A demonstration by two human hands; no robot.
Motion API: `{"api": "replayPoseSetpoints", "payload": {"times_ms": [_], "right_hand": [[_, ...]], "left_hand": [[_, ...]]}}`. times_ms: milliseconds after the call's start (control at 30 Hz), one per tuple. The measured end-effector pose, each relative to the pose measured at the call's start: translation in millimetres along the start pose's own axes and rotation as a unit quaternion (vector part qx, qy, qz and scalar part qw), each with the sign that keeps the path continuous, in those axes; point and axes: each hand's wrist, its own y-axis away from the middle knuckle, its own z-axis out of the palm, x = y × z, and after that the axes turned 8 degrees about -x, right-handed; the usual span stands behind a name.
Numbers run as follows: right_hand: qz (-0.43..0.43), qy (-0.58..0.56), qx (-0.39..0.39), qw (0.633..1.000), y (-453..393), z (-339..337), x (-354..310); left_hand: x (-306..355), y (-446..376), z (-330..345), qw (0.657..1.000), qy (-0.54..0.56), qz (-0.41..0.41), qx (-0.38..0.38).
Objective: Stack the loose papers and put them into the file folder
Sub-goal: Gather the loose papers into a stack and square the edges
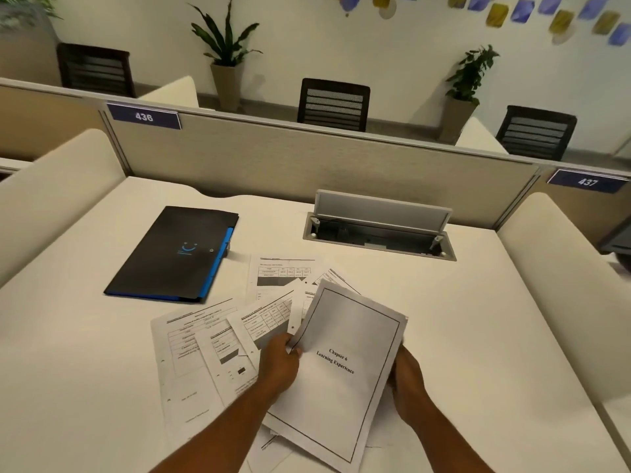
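I hold a small stack of papers [345, 367] above the desk, its top sheet reading "Chapter 6 Learning Experience". My left hand [280, 361] grips its left edge and my right hand [408, 380] grips its right edge. Several loose printed sheets [198, 349] lie fanned on the white desk [478, 336] under and to the left of the stack, and one more sheet [280, 271] lies farther back. The black file folder [174, 254] with blue inner edges lies shut at the back left, apart from the papers.
An open cable hatch [379, 230] with its lid raised is sunk into the desk at the back right. A beige partition [307, 158] closes the far side, with padded side panels left and right. Chairs and potted plants stand beyond it.
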Motion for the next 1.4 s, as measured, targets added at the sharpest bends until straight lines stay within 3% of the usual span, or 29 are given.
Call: {"api": "replayPoseSetpoints", "payload": {"times_ms": [100,267,367,467,533,767,867,1033,1200,1400], "right_hand": [[0.008,-0.055,0.017,0.998,14.2,-3.3,1.0],[0.005,0.143,0.006,0.99,18.0,0.7,14.3],[0.019,0.103,0.008,0.994,11.1,-0.1,6.2],[0.019,0.05,-0.061,0.997,5.8,-8.7,-5.8],[-0.004,0.022,-0.111,0.994,4.3,-9.0,-11.2],[-0.058,0.05,-0.015,0.997,4.1,-7.3,-21.9],[-0.062,0.059,-0.01,0.996,7.2,-8.8,-20.3],[-0.076,0.039,0.001,0.996,11.4,-9.5,-20.3],[-0.109,-0.001,-0.009,0.994,18.2,-5.9,-35.2],[-0.168,-0.023,-0.038,0.985,30.3,-13.3,-59.3]], "left_hand": [[0.4,4.9,0.9,0.999,0.008,0.035,0.034],[10.4,16.3,-3.7,0.989,0.028,0.135,0.055],[22.1,23.9,-5.8,0.976,0.068,0.203,0.037],[35.5,32.9,-9.4,0.965,0.109,0.238,0.007],[41.9,36.3,-12.7,0.966,0.132,0.223,-0.016],[45.9,29.8,-30.0,0.973,0.196,0.083,-0.086],[40.2,24.7,-33.5,0.986,0.137,0.085,-0.032],[40.8,24.8,-30.1,0.982,0.186,0.032,0.03],[48.8,27.0,-28.4,0.968,0.246,0.052,0.005],[61.0,32.6,-35.3,0.974,0.206,0.091,-0.036]]}}
